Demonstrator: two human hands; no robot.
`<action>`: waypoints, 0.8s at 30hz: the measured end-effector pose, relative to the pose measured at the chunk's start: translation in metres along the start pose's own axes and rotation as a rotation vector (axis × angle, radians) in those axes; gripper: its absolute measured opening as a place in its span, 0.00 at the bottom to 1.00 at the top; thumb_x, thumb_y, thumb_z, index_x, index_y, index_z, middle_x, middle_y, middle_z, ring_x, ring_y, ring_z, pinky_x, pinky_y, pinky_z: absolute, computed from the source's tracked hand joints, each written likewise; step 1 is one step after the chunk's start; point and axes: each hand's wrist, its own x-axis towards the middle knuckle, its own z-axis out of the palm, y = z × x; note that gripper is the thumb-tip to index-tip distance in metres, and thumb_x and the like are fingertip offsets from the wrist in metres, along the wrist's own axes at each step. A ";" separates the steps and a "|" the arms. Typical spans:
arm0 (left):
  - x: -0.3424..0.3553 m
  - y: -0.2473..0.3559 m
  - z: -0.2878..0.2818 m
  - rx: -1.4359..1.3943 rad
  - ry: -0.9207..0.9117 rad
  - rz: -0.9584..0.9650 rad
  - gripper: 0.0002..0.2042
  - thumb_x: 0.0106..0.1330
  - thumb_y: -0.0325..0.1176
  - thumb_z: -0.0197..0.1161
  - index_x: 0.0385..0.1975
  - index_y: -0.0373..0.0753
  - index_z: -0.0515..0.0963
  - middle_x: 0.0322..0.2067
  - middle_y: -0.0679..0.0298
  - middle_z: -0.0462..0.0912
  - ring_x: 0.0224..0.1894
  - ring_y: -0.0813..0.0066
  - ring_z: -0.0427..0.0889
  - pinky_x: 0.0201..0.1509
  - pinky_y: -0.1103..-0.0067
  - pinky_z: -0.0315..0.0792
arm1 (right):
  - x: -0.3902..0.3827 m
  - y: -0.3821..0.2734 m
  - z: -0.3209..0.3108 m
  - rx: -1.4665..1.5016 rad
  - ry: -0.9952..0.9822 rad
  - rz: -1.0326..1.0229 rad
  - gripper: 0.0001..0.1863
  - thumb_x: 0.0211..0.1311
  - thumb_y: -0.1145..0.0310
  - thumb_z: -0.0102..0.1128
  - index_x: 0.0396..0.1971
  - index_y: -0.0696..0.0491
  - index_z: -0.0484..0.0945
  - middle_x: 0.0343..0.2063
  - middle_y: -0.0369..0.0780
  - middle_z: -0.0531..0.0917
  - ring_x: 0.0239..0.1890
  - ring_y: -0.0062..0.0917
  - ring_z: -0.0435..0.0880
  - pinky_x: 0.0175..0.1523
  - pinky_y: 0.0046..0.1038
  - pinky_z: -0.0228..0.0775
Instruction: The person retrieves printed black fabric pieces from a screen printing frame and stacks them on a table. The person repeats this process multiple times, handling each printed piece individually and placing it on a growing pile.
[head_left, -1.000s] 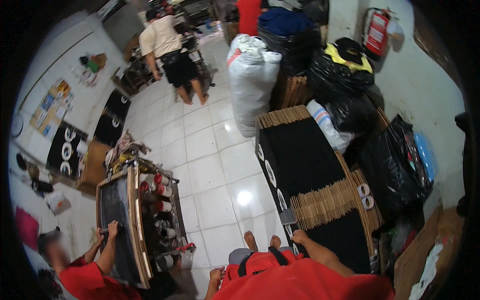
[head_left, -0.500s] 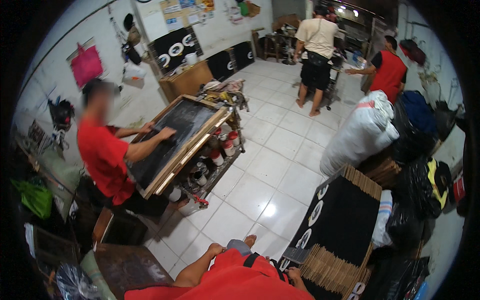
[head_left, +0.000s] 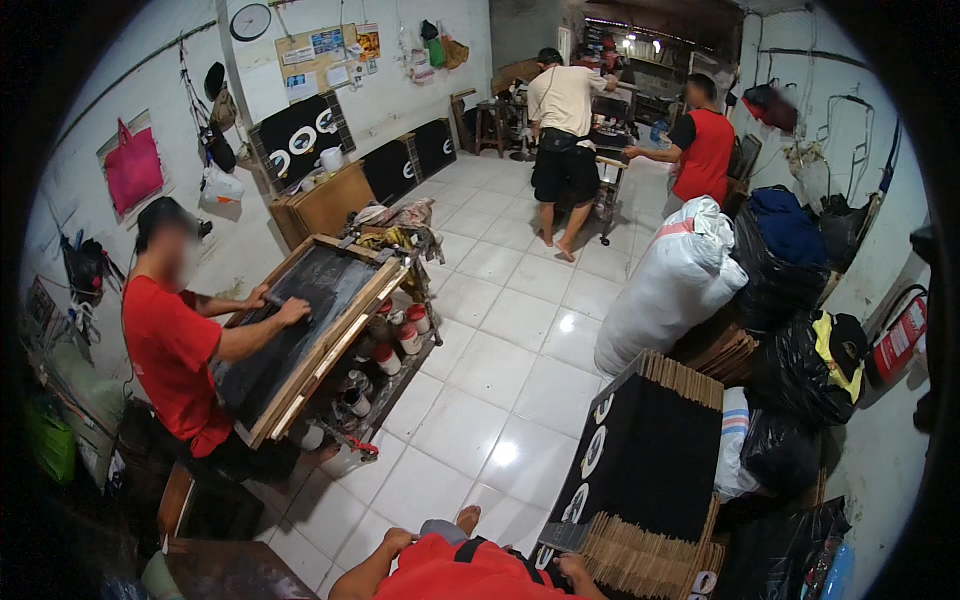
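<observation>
My left hand [head_left: 398, 540] is beside my waist, by my red shirt and grey shorts, its fingers curled; what they hold, if anything, is unclear. My right hand [head_left: 571, 566] is at the near left end of a stack [head_left: 652, 460] of black panels layered with brown cardboard, whose left side shows white ring shapes. Its fingers curl just below a grey flat piece [head_left: 563, 536] on that stack; what they grip is hidden.
At left, a co-worker in red [head_left: 172, 365] works over a framed screen [head_left: 270, 355] on a rack with cans [head_left: 386, 358]. At the back, two people [head_left: 560, 105] [head_left: 700, 150] stand by a trolley [head_left: 612, 145]. A white sack [head_left: 655, 290] and black bags [head_left: 800, 365] line the right.
My view has tilted up from the floor toward the room's back. The co-worker's hands at left still work on the screen. My hands stay near my waist and the stack.
</observation>
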 end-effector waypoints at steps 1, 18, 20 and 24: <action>-0.002 0.005 -0.001 -0.082 0.011 -0.115 0.20 0.53 0.46 0.65 0.31 0.31 0.80 0.28 0.56 0.83 0.27 0.69 0.80 0.33 0.75 0.72 | 0.002 -0.003 0.000 -0.066 -0.002 -0.050 0.15 0.50 0.73 0.63 0.40 0.59 0.78 0.25 0.40 0.82 0.17 0.23 0.76 0.19 0.26 0.65; 0.008 -0.009 0.000 -0.160 0.005 -0.181 0.21 0.52 0.50 0.63 0.31 0.35 0.82 0.31 0.57 0.83 0.32 0.67 0.81 0.40 0.75 0.72 | 0.019 -0.048 -0.010 0.027 -0.113 0.048 0.15 0.49 0.78 0.59 0.41 0.61 0.77 0.26 0.43 0.82 0.25 0.28 0.81 0.27 0.27 0.72; 0.017 -0.026 0.007 -0.057 0.030 -0.174 0.20 0.51 0.50 0.64 0.31 0.36 0.82 0.32 0.56 0.83 0.34 0.66 0.81 0.42 0.75 0.72 | 0.006 -0.066 -0.013 0.024 -0.112 0.056 0.16 0.50 0.78 0.59 0.41 0.61 0.77 0.27 0.43 0.82 0.26 0.29 0.81 0.26 0.27 0.72; 0.027 -0.060 0.019 0.090 0.066 0.032 0.20 0.51 0.51 0.63 0.30 0.37 0.82 0.32 0.56 0.83 0.36 0.64 0.81 0.43 0.75 0.72 | -0.017 -0.096 -0.016 0.036 -0.126 0.100 0.14 0.51 0.77 0.58 0.40 0.61 0.78 0.28 0.44 0.82 0.26 0.29 0.81 0.26 0.28 0.71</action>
